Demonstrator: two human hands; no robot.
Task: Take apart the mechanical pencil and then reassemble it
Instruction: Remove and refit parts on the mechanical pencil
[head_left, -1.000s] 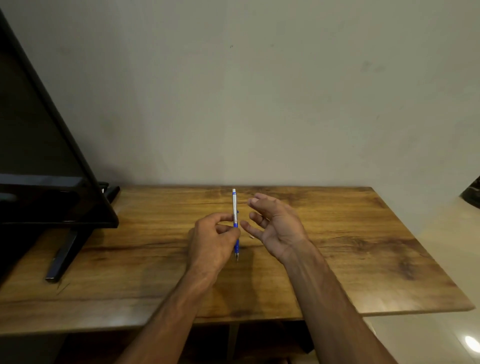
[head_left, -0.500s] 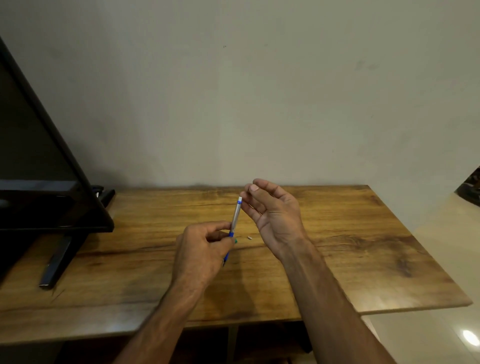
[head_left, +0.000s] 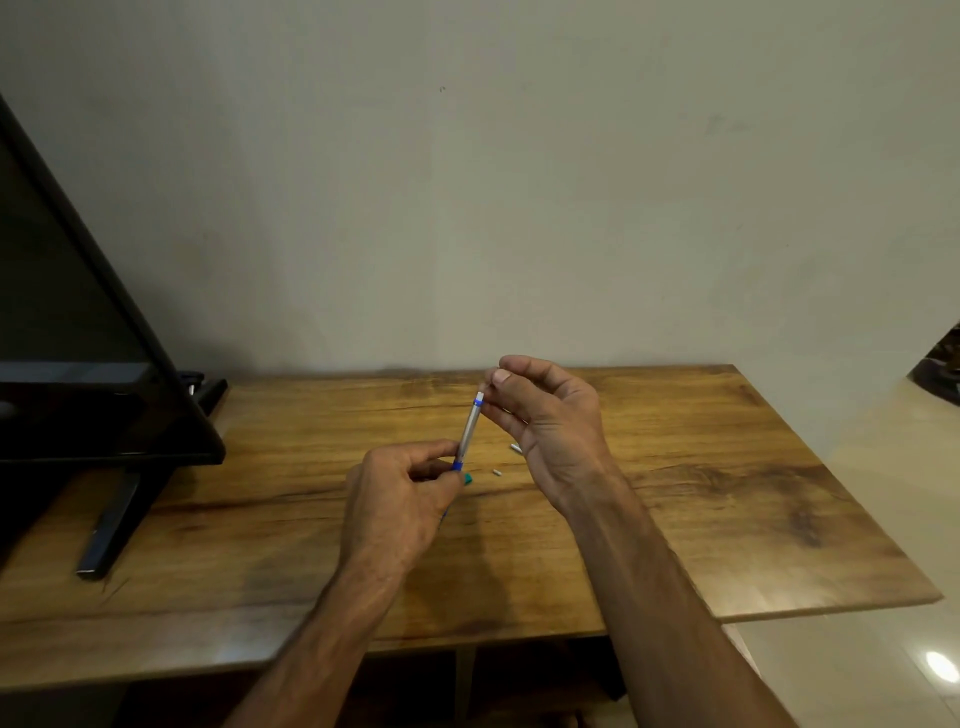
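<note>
Wooden table (head_left: 675, 493), left hand (head_left: 400, 499) gripping mechanical pencil (head_left: 469, 426), right hand (head_left: 545, 415) fingers seemingly pinching its cap

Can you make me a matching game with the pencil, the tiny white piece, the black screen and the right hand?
Things:
1. pencil
2. tiny white piece
3. black screen
4. right hand

Where:
A. lying on the table
B. standing at the table's left end
C. held in the left hand
D. fingertips at the pencil's top end

Pairs: 1-C, 2-A, 3-B, 4-D
</note>
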